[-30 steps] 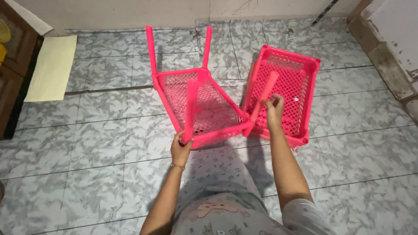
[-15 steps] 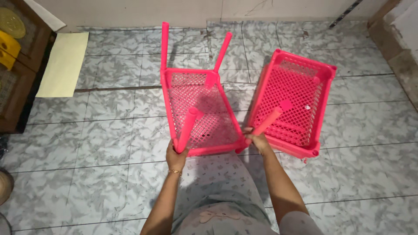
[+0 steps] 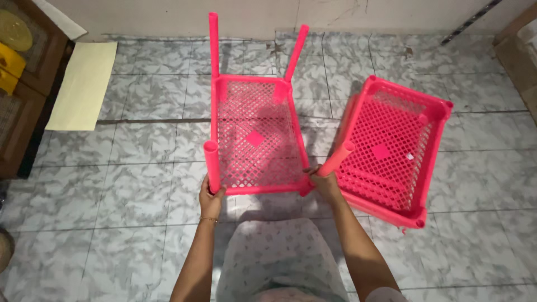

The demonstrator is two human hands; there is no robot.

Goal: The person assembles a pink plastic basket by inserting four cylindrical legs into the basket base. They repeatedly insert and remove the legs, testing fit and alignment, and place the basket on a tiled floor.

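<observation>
pink basket [image 3: 257, 140] with four tube legs is held upside down over the tiled floor [image 3: 128, 223], legs pointing up and away. left hand [image 3: 210, 193] is clamped on the near-left leg [image 3: 212, 165] at its base; right hand [image 3: 324, 182] is clamped on the near-right leg [image 3: 337, 159] at the basket's near-right corner. hands are set apart, one at each near corner, both arms stretched forward and down from the body. step judged in hand: seating or steadying the near legs in their corner sockets. next move judged to need a firm push along each leg with the basket kept level. second pink basket [image 3: 391, 151], without legs, lies on the floor just right of the held basket, tilted. yellow mat [image 3: 84, 84] is seen well left of the held basket.
</observation>
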